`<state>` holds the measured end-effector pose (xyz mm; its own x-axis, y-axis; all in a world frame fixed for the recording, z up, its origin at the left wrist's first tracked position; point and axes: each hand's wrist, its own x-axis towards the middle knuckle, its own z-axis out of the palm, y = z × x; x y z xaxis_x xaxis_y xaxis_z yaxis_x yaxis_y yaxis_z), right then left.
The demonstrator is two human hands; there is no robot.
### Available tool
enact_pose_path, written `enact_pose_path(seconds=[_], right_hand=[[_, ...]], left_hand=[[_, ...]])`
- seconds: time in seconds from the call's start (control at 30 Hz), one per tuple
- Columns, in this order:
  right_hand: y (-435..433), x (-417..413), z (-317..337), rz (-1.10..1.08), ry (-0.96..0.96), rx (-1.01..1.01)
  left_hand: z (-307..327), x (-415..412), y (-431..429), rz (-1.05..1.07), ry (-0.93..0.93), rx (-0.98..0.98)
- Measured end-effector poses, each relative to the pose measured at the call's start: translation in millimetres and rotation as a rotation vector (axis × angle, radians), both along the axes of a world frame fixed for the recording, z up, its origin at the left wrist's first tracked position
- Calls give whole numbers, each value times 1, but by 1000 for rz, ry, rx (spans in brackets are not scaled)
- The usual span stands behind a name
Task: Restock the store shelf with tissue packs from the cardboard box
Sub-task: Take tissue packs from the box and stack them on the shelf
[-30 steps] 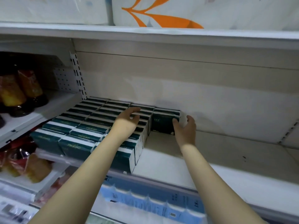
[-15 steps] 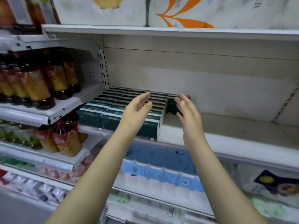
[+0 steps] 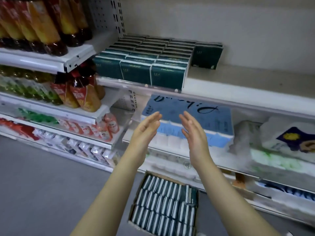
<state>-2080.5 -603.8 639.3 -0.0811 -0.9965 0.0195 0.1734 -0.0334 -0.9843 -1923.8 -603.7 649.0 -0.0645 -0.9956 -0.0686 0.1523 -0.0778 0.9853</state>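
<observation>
Fingers (image 3: 154, 117) straight and slightly spread, holding nothing, the left hand (image 3: 144, 132) and right hand (image 3: 194, 133) face palm to palm above the cardboard box (image 3: 131, 210) of tissue packs (image 3: 163, 201), and higher above that box stocked packs (image 3: 144, 65) sit on the store shelf (image 3: 238, 86).

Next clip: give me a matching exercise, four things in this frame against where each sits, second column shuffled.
Things:
1 cardboard box
2 dark green tissue packs
3 blue pack
4 orange bottles

Places:
A store shelf, left end
B floor
C just beneath the store shelf
D upper left shelf

Pairs: 1-B, 2-A, 3-C, 4-D
</observation>
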Motion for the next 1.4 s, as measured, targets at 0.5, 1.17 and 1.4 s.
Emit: enact_pose_path(seconds=[0.5, 1.17, 1.4], right_hand=[[32, -60, -205, 194, 147, 659], [19, -96, -598, 332, 959, 839], [7, -116, -676, 381, 1080, 895]], left_hand=[[-202, -24, 50, 97, -88, 644], [-576, -88, 87, 338, 154, 1174], [-624, -90, 90, 300, 134, 1214]])
